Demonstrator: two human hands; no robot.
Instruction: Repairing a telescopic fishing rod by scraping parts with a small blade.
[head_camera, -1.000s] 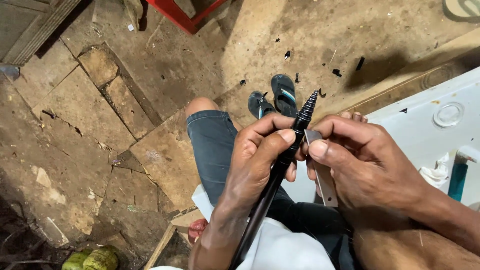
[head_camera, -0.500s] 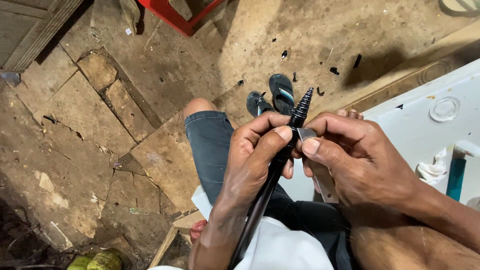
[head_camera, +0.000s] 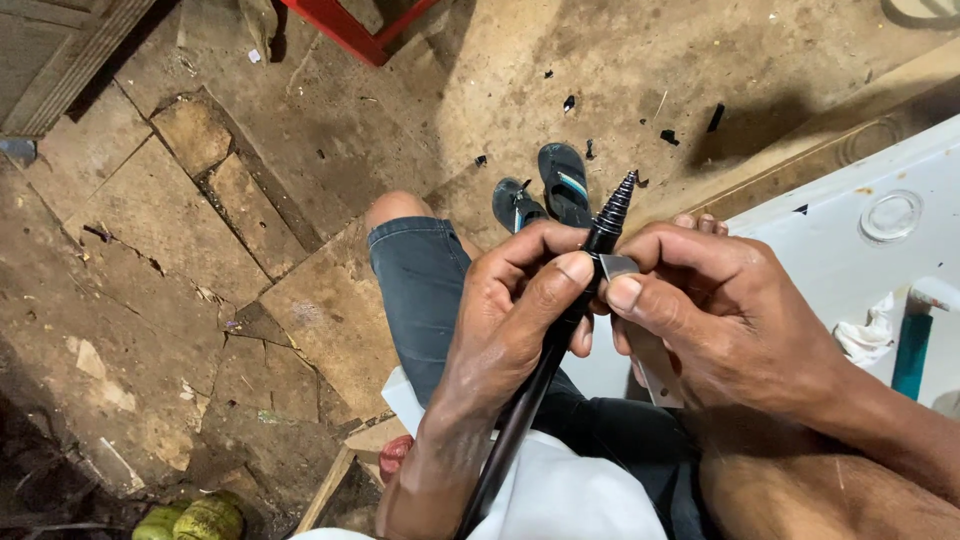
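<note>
Blade (head_camera: 618, 266) now slightly lower along the black rod (head_camera: 560, 340), thumbs closer.

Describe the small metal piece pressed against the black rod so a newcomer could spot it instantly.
Start at the person's knee in dark denim shorts; just right of it, both hands meet around a long black rod with a ridged, tapering tip. The flat blade sits against the rod under the right hand's thumb, opposite the left hand. It alone is pale grey, thin and straight-edged.

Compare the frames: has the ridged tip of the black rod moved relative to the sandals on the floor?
No. The black rod keeps its tip just right of the sandals, as before.
</note>
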